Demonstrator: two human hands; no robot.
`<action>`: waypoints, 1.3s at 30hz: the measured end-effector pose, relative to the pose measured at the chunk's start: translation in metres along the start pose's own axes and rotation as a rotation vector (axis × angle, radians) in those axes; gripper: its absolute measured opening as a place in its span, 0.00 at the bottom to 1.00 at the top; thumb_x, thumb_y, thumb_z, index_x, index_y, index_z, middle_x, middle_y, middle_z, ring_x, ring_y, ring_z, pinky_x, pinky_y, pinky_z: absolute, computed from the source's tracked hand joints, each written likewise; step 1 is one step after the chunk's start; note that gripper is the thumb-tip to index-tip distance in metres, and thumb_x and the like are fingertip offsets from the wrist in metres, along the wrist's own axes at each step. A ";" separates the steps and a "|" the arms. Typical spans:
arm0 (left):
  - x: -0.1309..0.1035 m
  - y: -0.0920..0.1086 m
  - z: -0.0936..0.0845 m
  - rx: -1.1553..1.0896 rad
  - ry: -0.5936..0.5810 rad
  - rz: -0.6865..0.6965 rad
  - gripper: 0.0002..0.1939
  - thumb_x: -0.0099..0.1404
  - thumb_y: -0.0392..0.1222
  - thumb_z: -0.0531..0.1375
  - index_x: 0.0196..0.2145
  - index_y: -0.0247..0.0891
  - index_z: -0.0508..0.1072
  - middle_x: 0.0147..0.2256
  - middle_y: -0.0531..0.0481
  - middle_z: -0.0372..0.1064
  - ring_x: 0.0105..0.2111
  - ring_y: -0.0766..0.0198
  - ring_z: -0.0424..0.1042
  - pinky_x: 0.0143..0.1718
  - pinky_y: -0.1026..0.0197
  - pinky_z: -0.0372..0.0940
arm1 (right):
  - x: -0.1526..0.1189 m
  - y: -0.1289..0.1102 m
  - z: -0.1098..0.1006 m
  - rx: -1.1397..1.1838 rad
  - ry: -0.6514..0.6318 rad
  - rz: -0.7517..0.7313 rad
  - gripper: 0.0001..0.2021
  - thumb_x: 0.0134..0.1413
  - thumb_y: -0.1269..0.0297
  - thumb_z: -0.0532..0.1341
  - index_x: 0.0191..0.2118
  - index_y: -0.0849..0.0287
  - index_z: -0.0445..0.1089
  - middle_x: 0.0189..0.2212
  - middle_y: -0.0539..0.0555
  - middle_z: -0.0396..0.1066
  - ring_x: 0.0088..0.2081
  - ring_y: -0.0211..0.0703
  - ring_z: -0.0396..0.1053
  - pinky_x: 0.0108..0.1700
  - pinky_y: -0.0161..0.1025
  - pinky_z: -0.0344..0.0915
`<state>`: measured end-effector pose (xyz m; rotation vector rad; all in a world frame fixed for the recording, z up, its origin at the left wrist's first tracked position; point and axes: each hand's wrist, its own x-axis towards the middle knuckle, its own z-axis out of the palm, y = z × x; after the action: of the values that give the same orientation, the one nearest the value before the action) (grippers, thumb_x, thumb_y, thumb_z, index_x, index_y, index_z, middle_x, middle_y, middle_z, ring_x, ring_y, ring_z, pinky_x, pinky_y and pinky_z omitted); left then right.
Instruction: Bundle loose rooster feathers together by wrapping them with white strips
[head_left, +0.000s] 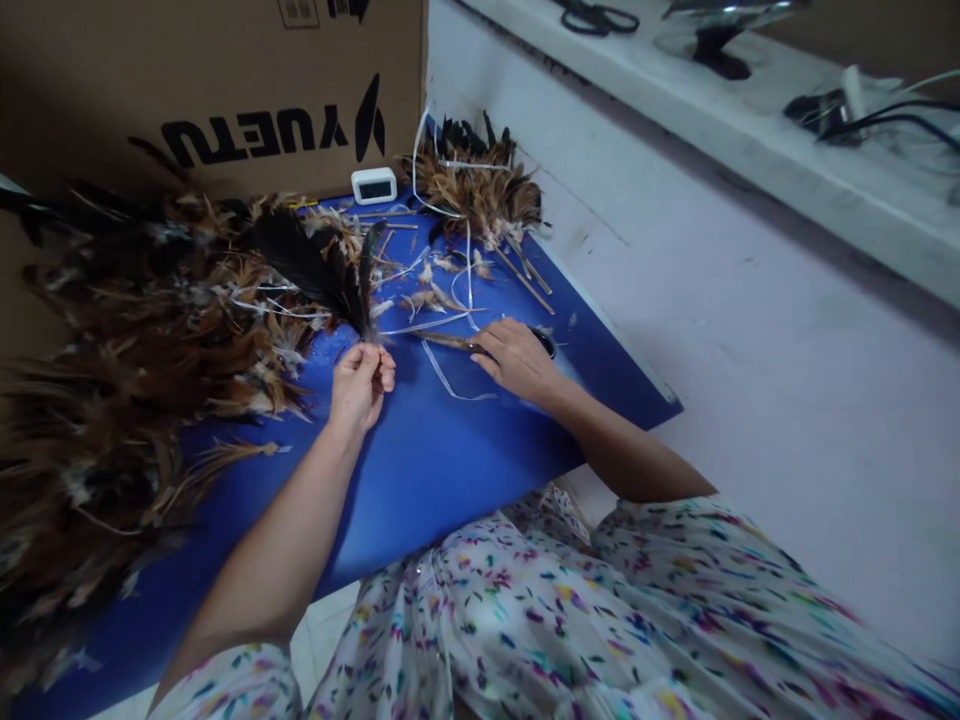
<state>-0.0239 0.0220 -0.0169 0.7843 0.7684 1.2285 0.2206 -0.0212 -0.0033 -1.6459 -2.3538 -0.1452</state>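
Note:
My left hand (pixel 361 382) pinches the base of a small bunch of long black feathers (pixel 319 265), which fan up and to the left. To the right, my right hand (pixel 517 358) is closed over what looks like a pair of scissors, lying low against the blue tabletop (pixel 420 470). A black rounded handle (pixel 543 342) shows past the knuckles, and a narrow brownish tapered part (pixel 442 340) points left from the fingers. The grip itself is partly hidden. Beside these fingers lies a thin white strip (pixel 450 385), curved on the table.
Brown and black feathers (pixel 142 370) heap along the left. A tied feather bundle (pixel 476 185) and several thin sticks (pixel 525 275) lie at the back right. A white digital clock (pixel 374 186) stands before a cardboard box (pixel 247 90). A wall and ledge (pixel 675 130) bound the right.

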 end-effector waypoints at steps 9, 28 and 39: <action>-0.002 0.001 0.001 0.029 -0.002 0.006 0.19 0.54 0.50 0.70 0.25 0.35 0.66 0.21 0.55 0.67 0.14 0.76 0.59 0.15 0.72 0.55 | -0.008 0.007 -0.003 -0.059 0.027 0.042 0.09 0.61 0.65 0.58 0.43 0.62 0.72 0.41 0.60 0.73 0.42 0.52 0.63 0.45 0.47 0.58; 0.000 0.000 -0.001 0.013 -0.021 0.013 0.22 0.45 0.51 0.74 0.25 0.34 0.68 0.20 0.55 0.68 0.13 0.75 0.61 0.13 0.72 0.56 | -0.028 -0.049 -0.015 0.486 -0.241 -0.043 0.08 0.64 0.71 0.52 0.34 0.63 0.66 0.32 0.56 0.68 0.34 0.41 0.64 0.42 0.40 0.61; -0.001 0.000 0.000 0.018 -0.031 0.026 0.23 0.45 0.52 0.74 0.24 0.34 0.68 0.20 0.55 0.69 0.14 0.75 0.60 0.13 0.72 0.56 | -0.005 -0.052 -0.022 1.500 -0.156 0.260 0.08 0.54 0.64 0.63 0.39 0.62 0.75 0.28 0.51 0.74 0.28 0.34 0.71 0.28 0.32 0.66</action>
<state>-0.0243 0.0214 -0.0168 0.8281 0.7468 1.2315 0.1765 -0.0489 0.0202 -1.0433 -1.4018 1.4238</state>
